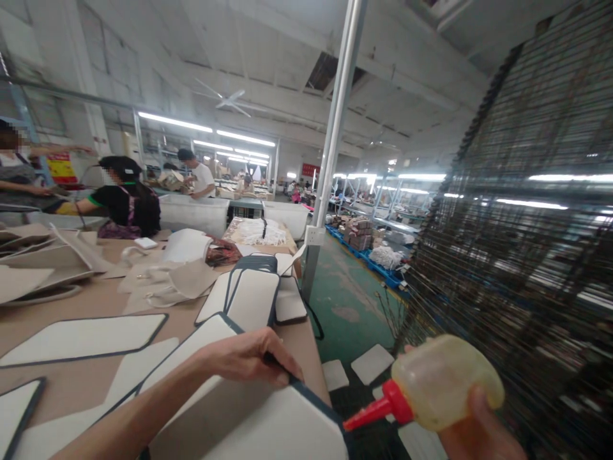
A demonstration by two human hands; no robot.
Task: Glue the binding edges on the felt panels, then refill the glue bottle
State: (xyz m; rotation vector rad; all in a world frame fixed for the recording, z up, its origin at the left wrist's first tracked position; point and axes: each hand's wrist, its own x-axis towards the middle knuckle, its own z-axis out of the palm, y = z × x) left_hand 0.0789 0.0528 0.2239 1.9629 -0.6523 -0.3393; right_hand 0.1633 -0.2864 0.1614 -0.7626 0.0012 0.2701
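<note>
My left hand [251, 358] grips the far edge of a white panel [268, 425] with a dark blue border, fingers closed over the rim. In my right hand [483, 425] is a yellowish squeeze bottle [445, 383] with a red nozzle [378, 409]. The bottle lies tilted, its nozzle tip pointing left at the panel's dark right edge; whether it touches cannot be told. More bordered panels lie under and left of my left arm, one of them a long panel [86, 338]. Beyond my left hand rests a stack of such panels [253, 297].
Beige bag pieces [182, 281] cover the table's far left. A metal post [330, 140] rises at the table's right edge. At right stands a tall wire rack [517, 211]. White pieces [372, 364] lie low beside the table. Several co-workers, one in black [127, 198], are beyond.
</note>
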